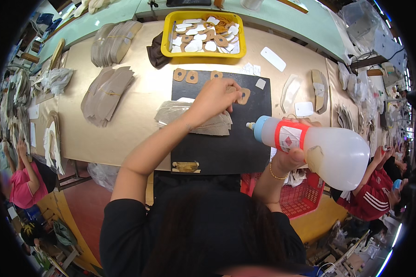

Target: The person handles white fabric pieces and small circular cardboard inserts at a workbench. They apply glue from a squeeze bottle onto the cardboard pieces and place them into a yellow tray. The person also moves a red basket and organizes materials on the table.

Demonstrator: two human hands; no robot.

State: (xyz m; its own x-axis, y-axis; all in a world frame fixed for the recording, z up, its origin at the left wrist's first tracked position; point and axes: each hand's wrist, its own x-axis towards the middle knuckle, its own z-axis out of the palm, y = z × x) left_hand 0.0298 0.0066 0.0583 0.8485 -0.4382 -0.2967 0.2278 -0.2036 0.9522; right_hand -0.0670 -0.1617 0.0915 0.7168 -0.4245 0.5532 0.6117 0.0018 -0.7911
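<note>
My left hand (217,98) reaches over the black mat (205,154), its fingers closed at the edge of a small tan patch with a hole (245,96). In my right hand (289,160) is a large translucent squeeze bottle (339,154) with a red band and blue collar, tilted sideways. Its nozzle points left over the mat. Under my left forearm lies a fanned stack of grey-beige cut pieces (212,125), partly hidden. More tan patches (192,77) lie along the mat's far edge.
Beyond the mat stands a yellow tray (203,54) of white and tan pieces and rubber bands. Stacks of cut pieces (107,94) lie on the left; white pieces (304,109) on the right. A red basket (300,196) sits below the table. Other people (372,194) work at both sides.
</note>
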